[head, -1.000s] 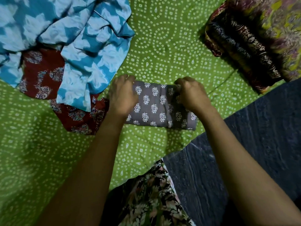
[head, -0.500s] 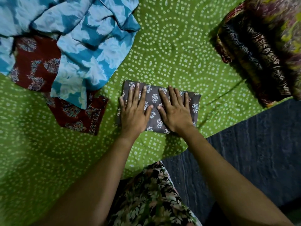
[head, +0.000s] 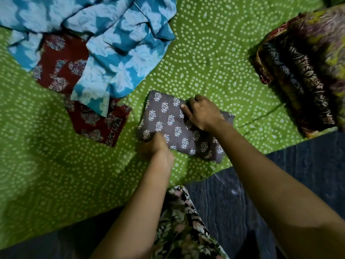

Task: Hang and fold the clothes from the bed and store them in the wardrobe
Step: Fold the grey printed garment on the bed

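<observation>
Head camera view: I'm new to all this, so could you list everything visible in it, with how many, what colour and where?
grey folded garment: one, grey with white leaf print, centre of the bed
blue and white garment: one, unfolded, top left
dark red printed garment: count unclear, partly under the blue one, left
stack of folded clothes: one stack, dark mixed prints, right edge
green bedsheet: one, green with white dots, under all the clothes
floor: dark grey, lower right
floral clothing: worn by the person, bottom centre
left hand: grips the grey garment's near edge
right hand: grips its far edge
</observation>
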`<action>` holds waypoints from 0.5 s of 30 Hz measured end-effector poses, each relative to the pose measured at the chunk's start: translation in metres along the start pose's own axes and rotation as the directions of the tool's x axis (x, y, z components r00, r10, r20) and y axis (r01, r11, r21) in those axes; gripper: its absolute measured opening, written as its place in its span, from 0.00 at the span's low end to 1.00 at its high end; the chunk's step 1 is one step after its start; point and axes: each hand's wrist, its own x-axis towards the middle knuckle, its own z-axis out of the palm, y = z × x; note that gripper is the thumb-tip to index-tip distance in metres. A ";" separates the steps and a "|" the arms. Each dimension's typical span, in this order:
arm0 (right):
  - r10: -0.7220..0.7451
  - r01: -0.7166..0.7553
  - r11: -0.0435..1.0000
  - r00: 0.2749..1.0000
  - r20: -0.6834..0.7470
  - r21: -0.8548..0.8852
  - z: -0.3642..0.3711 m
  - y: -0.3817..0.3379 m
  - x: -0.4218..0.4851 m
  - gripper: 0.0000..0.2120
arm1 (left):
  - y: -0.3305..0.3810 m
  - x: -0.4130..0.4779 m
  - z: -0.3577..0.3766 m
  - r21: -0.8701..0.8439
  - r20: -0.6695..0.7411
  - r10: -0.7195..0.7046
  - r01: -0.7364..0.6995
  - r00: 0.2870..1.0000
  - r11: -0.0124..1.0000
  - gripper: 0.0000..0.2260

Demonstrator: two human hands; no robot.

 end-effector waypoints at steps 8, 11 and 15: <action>0.054 -0.057 0.986 0.998 0.019 0.159 -0.001 0.000 -0.019 0.22 | -0.015 -0.028 -0.008 -0.318 0.382 0.170 -0.044 0.909 0.947 0.11; 0.100 -0.085 0.928 0.995 -0.025 0.363 -0.012 0.002 -0.043 0.20 | -0.018 -0.052 -0.023 -0.309 0.575 0.197 -0.012 0.794 0.951 0.06; 0.236 -0.146 0.655 0.972 -0.017 0.742 -0.039 0.000 -0.103 0.22 | -0.017 -0.098 -0.054 -0.256 0.683 0.231 -0.069 0.693 0.964 0.13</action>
